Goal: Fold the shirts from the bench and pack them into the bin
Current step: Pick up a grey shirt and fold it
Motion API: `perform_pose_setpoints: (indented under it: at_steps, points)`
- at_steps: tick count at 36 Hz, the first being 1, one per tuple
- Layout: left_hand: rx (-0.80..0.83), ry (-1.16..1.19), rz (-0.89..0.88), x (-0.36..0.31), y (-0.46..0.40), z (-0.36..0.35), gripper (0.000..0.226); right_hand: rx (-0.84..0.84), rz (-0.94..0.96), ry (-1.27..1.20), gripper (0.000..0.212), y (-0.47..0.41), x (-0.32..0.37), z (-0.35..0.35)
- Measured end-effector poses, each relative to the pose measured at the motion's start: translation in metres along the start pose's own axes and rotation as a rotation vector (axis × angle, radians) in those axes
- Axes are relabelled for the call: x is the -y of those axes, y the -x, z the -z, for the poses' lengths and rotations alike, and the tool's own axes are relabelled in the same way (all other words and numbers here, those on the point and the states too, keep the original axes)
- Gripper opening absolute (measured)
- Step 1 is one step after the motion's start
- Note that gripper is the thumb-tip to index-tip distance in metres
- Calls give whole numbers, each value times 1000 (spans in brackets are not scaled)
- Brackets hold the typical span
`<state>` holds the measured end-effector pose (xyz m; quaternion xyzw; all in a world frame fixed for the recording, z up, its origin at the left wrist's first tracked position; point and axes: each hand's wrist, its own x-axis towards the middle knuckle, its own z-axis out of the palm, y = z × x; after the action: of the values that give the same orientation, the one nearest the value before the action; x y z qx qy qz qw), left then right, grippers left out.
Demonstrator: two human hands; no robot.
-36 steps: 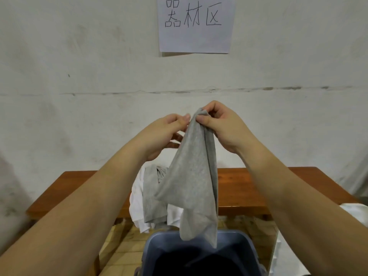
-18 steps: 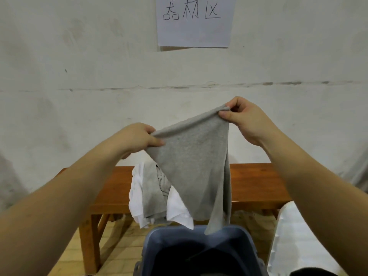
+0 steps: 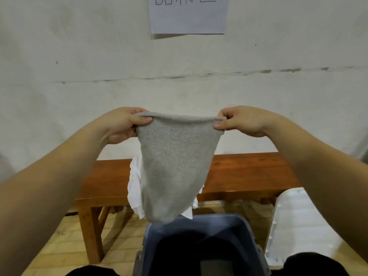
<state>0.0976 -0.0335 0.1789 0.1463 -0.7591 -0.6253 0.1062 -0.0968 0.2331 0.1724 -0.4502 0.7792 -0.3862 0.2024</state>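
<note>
A grey shirt (image 3: 175, 166) hangs folded in the air in front of me, its top edge stretched level. My left hand (image 3: 123, 124) pinches the left end of that edge and my right hand (image 3: 243, 120) pinches the right end. The shirt's lower tip dangles just above the far rim of the blue-grey bin (image 3: 201, 222), which stands on the floor below. Behind the shirt a pile of white clothes (image 3: 135, 188) lies on the brown wooden bench (image 3: 249, 174) and drapes over its front edge.
A white wall with a paper sign (image 3: 189, 14) rises behind the bench. A white plastic object (image 3: 294, 222) stands to the right of the bin. The floor (image 3: 65, 242) is yellow brick. My dark trouser knees show at the bottom edge.
My hands have moved apart from a joined hold, spreading the grey shirt's top edge flat and level. The left hand rose to the right hand's height. My view has tilted downward.
</note>
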Motion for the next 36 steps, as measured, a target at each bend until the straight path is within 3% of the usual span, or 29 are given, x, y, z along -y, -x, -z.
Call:
perform_pose_setpoints:
  at_steps: [4,6,9,25,36]
  points:
    - [3,107,-109,-18,1,15,10,-112,196,-587,9,-3,6,-4]
    - [11,143,-113,-20,-2,19,16,-175,190,-772,12,-7,5,-11]
    - [1,28,-54,-9,-6,12,8,-183,135,-743,12,-11,-5,-26]
    - [-26,73,-87,12,-47,4,12,-174,124,-656,12,-33,-39,-5]
    - [-111,-22,-6,25,-146,20,13,-167,22,-539,5,-123,-74,18]
